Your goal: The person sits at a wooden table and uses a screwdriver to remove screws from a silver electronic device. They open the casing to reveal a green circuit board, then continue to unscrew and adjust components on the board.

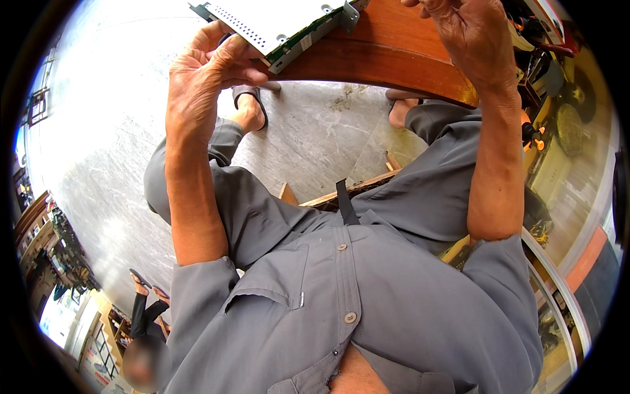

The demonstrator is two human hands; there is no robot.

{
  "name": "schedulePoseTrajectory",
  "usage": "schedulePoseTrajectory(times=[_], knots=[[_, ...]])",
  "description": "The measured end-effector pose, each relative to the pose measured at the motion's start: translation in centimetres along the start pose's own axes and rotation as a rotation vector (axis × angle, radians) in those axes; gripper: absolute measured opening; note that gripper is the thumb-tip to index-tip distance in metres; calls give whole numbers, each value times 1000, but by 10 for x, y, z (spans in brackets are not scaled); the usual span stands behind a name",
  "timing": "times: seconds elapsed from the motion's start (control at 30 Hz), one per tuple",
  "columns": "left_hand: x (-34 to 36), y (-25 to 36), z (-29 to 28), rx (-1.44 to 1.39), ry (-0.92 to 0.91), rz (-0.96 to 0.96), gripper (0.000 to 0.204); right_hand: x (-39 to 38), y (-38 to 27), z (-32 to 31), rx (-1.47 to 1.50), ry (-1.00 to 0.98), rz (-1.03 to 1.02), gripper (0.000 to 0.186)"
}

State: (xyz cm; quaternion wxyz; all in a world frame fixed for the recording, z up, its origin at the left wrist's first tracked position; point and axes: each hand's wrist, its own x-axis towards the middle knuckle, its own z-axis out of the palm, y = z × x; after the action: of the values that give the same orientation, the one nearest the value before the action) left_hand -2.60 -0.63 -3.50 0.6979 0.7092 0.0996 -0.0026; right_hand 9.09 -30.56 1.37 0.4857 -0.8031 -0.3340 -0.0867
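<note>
A flat electronic unit (275, 21) in a white metal case is at the top edge, cut off by it. Rows of small holes run along its left side, a green circuit board edge shows beneath, and a metal bracket (350, 16) sticks out at its right. My left hand (209, 62) grips its near left corner, thumb and fingers closed about the edge. To the right, above the wooden table, is my right hand (469, 33), its fingers curled in. Its fingertips are partly cut off by the top edge, so what they hold is hidden.
The reddish-brown wooden table (394, 62) ends in a curved edge before my knees. A glass-sided case (567, 164) with tools and parts stands close on my right. Grey tiled floor (315, 131) lies below. Another person (146, 318) is at the lower left, near shelves (42, 243).
</note>
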Motion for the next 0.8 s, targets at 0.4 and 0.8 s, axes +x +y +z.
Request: schedulePoseTrajectory(times=[0.4,0.8], knots=[[4,4,3,-2,-22,-4,44,5,-1,3,-201,43,-74,19],[4,4,4,-45,-44,-11,39,7,-5,4,-105,-38,-62,15]])
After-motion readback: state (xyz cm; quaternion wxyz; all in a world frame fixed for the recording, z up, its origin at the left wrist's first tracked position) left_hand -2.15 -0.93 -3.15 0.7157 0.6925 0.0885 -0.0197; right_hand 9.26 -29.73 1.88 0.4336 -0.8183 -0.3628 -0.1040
